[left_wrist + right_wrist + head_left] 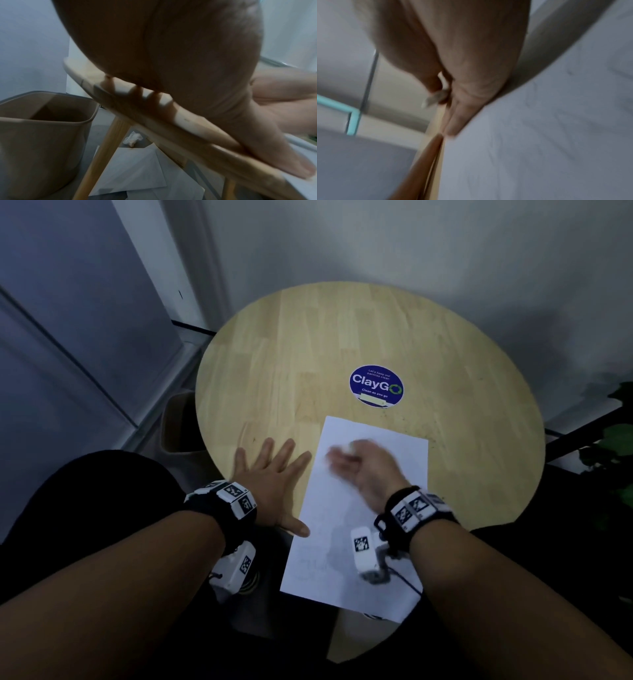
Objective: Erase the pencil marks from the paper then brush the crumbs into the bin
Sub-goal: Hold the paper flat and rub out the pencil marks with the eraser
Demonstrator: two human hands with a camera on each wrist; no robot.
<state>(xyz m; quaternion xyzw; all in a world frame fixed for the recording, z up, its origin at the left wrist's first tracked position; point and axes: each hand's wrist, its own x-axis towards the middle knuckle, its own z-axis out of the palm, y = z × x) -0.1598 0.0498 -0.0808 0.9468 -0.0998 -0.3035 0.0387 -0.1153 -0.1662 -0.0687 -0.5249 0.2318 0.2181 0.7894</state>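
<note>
A white paper (359,542) lies on the round wooden table (308,354), its near end past the table's edge. My left hand (274,470) lies flat beside it with fingers spread and the thumb tip on the paper's left edge. My right hand (356,463), blurred by motion, is over the paper's upper half. In the right wrist view its thumb and fingers (458,119) pinch a small white eraser (435,99), and the hand's edge touches the paper (539,135). A beige bin (178,422) stands on the floor under the table's left rim, seen open-topped in the left wrist view (42,128).
A blue round ClayGo sticker (376,386) sits behind the paper. Small dark specks (431,436) dot the wood to the paper's right. A green plant (616,440) is at far right. Loose sheets and a crumpled tissue (133,138) lie on the floor by the table leg (106,155).
</note>
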